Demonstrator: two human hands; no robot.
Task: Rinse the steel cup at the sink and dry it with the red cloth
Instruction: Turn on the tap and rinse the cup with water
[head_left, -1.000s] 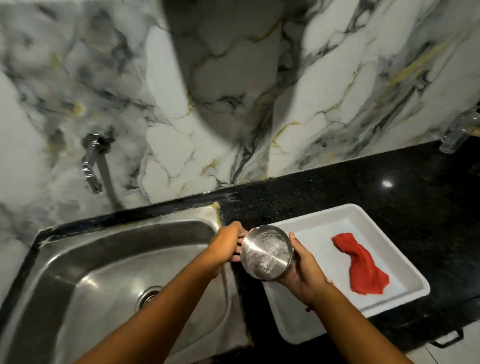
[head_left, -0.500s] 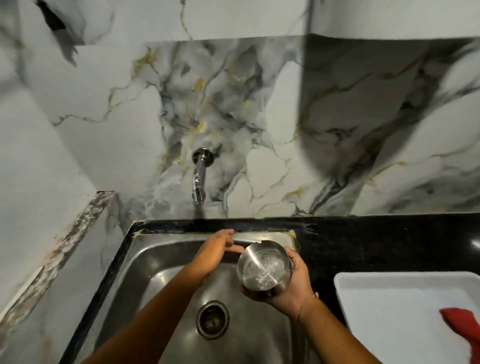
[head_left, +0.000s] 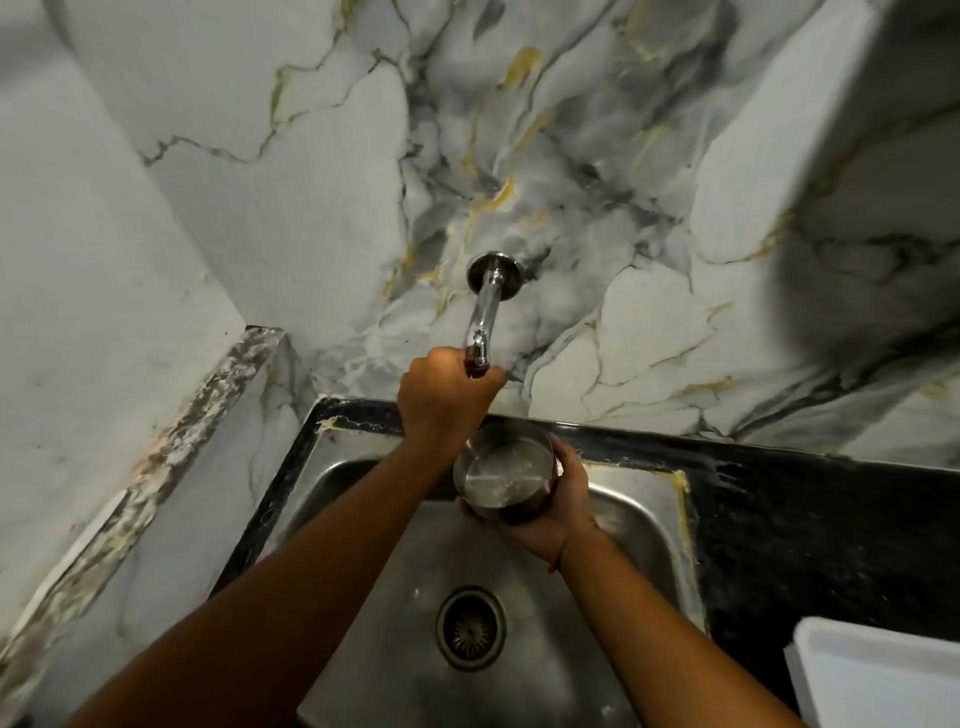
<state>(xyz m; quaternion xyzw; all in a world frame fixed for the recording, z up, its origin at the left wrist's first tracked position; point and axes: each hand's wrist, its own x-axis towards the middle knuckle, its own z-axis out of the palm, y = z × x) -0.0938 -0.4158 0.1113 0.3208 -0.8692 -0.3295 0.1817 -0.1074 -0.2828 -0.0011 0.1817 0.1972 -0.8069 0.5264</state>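
My right hand (head_left: 550, 504) grips the steel cup (head_left: 501, 473) from its right side and holds it over the back of the steel sink (head_left: 639, 509), mouth towards me, a little water inside. The wall tap (head_left: 483, 312) sticks out of the marble wall just above the cup. My left hand (head_left: 441, 400) is closed around the tap's lower end, directly above the cup's rim. No water stream is visible. The red cloth is out of view.
The sink drain (head_left: 470, 629) lies below the cup. Black countertop (head_left: 810, 530) runs to the right, with a corner of the white tray (head_left: 883, 675) at the lower right. A marble side ledge (head_left: 156, 452) borders the sink on the left.
The view swung left, so the tray and red cloth slid out of frame. My left hand rose from beside the cup to the tap. The cup moved up under the spout.
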